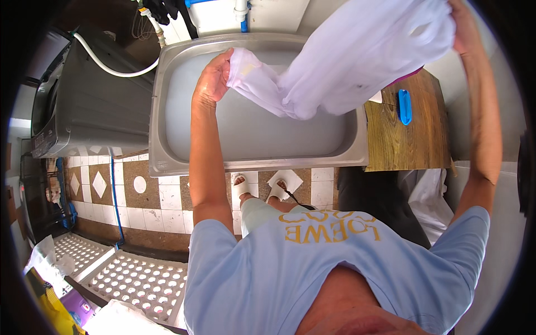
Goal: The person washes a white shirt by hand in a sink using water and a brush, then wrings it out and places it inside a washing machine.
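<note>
A thin white garment [357, 61], sagging in the middle, is stretched above a steel sink [257, 163]. My left hand [215, 78] grips its narrow end over the left part of the sink, fingers partly hidden. Up at the far right, my right hand [462, 30] has hold of the wider end; the cloth covers part of those fingers. A faint yellowish patch shows near the left end, and a small dark spot lies lower on the cloth. Cloudy greyish water [251, 137] fills the basin beneath.
A wooden top [413, 139] right of the sink carries a blue brush-like object [405, 107]. On the left stands a dark grey appliance [106, 95] beside a white hose [111, 70]. Perforated white racks [134, 279] are at the lower left. White cloth [427, 201] hangs below the wooden top.
</note>
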`<state>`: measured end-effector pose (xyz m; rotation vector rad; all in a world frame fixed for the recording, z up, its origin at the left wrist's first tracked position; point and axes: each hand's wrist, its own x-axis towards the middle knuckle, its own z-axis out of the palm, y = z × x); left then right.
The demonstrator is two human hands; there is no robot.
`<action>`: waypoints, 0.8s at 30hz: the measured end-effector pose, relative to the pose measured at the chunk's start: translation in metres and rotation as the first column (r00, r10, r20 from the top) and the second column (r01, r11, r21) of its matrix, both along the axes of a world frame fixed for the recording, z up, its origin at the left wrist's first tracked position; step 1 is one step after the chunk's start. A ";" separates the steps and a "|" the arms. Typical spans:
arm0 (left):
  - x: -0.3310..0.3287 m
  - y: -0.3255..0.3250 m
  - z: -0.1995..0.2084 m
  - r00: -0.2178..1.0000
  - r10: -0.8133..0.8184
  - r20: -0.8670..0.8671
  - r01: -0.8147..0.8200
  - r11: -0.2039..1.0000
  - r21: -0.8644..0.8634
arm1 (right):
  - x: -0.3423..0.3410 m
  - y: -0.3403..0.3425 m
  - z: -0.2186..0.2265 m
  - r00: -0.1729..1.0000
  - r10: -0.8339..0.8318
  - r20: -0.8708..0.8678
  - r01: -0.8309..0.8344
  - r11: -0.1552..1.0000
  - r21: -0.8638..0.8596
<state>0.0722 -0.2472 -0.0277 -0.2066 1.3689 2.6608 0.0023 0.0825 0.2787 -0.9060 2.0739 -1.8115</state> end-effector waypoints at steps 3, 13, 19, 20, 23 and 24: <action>0.004 -0.013 0.018 0.999 -0.043 -0.010 0.042 0.994 -0.105 | -0.022 0.004 -0.110 0.986 -0.133 -0.097 0.160 0.914 0.372; -0.008 -0.016 0.108 0.969 -0.247 -0.007 0.236 0.934 -0.267 | -0.021 -0.127 -0.268 0.936 0.318 0.150 -0.324 0.946 0.014; -0.019 -0.052 0.139 0.871 -0.491 0.025 0.419 0.715 -0.559 | -0.021 -0.148 -0.259 0.738 0.519 0.431 -0.256 0.806 -0.533; -0.019 -0.054 0.128 0.864 -0.503 0.016 0.409 0.684 -0.603 | -0.022 -0.146 -0.256 0.758 0.497 0.422 -0.213 0.801 -0.560; -0.014 -0.047 0.088 0.861 -0.508 0.035 0.428 0.684 -0.591 | -0.016 -0.136 -0.260 0.745 0.462 0.481 -0.100 0.791 -0.604; -0.015 -0.051 0.074 0.870 -0.487 0.072 0.425 0.668 -0.611 | -0.014 -0.133 -0.266 0.722 0.471 0.507 -0.032 0.754 -0.656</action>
